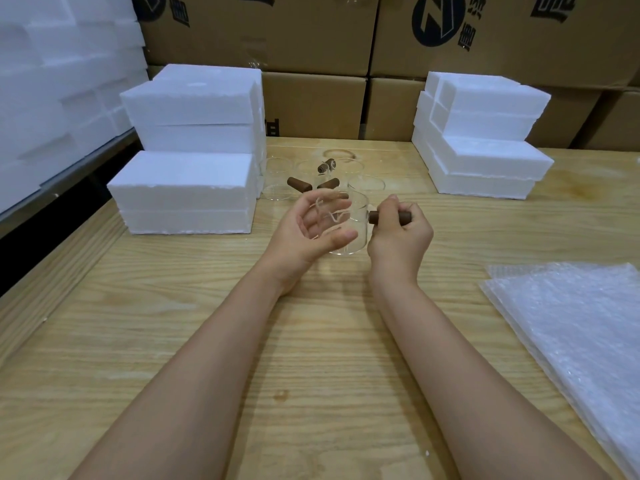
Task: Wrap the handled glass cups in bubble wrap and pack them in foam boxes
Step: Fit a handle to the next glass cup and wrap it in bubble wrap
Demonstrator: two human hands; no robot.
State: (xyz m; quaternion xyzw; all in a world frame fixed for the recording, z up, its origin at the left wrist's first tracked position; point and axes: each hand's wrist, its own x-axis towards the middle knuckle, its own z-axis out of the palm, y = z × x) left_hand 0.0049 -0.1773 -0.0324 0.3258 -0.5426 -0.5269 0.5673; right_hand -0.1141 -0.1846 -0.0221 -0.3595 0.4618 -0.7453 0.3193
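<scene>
**A:** Which step are we on?

**B:** Fetching a cup for wrapping. Our right hand (401, 233) has its fingers curled tight round the brown handle (374, 217) of a clear glass cup (356, 220), mid-desk (207, 323) before the other cups (277, 183). Our left hand (308, 233) is spread wide about the glass.

**A:** And next?

**B:** We judge it goes to the bubble wrap (575, 327) at right, laid down gently. It's thin, see-through and unwrapped.
</scene>
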